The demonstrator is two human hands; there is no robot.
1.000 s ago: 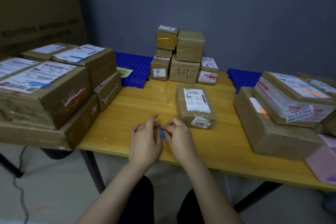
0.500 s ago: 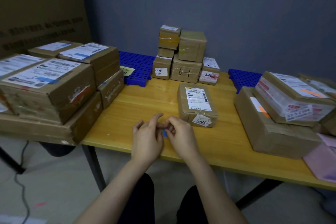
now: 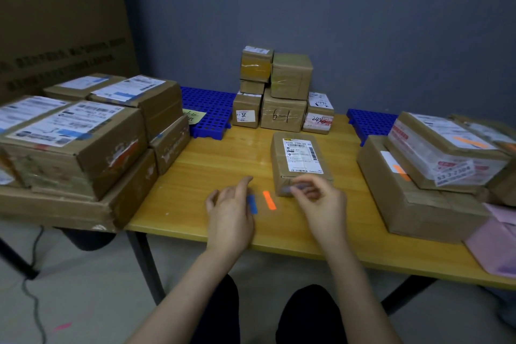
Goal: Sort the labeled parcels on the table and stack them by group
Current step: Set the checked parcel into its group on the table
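A small brown parcel [image 3: 300, 160] with a white label lies in the middle of the wooden table [image 3: 212, 165]. My right hand [image 3: 321, 202], blurred, is at the parcel's near end and pinches a small bluish sticker [image 3: 292, 189] against its front edge. To its left, my left hand [image 3: 229, 212] holds a blue sticker strip [image 3: 252, 204] at its fingertips, just above the table. An orange sticker strip [image 3: 269, 200] lies between the two hands. Stacked groups stand around: large boxes with blue marks [image 3: 72, 142] on the left, small boxes [image 3: 282, 92] at the back, and boxes with orange marks [image 3: 435, 165] on the right.
Blue plastic grids [image 3: 210, 109] lie at the back left and the back right [image 3: 368, 123]. A yellow note [image 3: 193, 117] rests on the left grid. A pink sheet [image 3: 499, 240] lies at the right front corner. A big cardboard carton [image 3: 55, 14] stands behind the left stack.
My hands were together, pinching the blue strip. They have parted: the right hand went right to the parcel's front with a blue sticker, and an orange strip now shows between them.
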